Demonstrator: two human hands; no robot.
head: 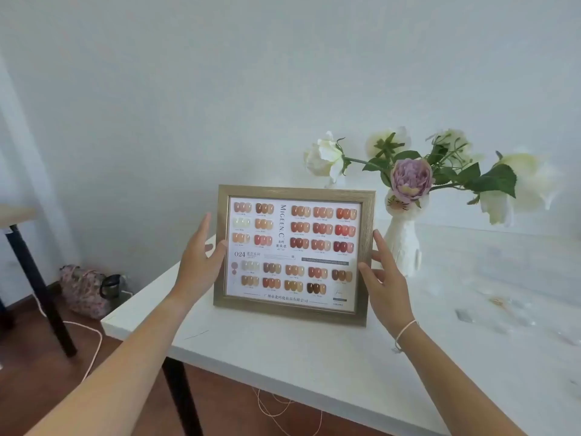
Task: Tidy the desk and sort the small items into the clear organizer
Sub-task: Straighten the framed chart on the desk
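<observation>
Between the two hands stands a gold-framed nail colour chart (294,253), upright and leaning slightly back on the white desk (283,357), near its far left corner. The left hand (198,262) is open, fingers spread, with its thumb and palm against the frame's left edge; the right hand (385,278) is open too, fingertips touching or just beside the right edge (whether they actually press on it I cannot tell). Neither hand is closed around the frame, so this reads as steadying or squaring it, not carrying it.

Just beyond the right hand, close behind the frame's right side, is a white vase (404,243) of artificial flowers (408,177), whose stems reach out well to the right. Further right of that hand, scattered over the desktop, lie small clear and pale items (465,314), too blurred to name; these look like what has to be sorted. The clear organizer itself I cannot make out in this view.

To do this step well, I would keep both palms flat on the side edges and shift the frame with even pressure, so the stand at the back (hidden here) does not fold or skid. The right hand should stay clear of the vase, which looks narrow-based and top-heavy. Setting the frame square to the wall and back from the desk's left edge would leave working room to the right, where the sorting has hardly begun.
</observation>
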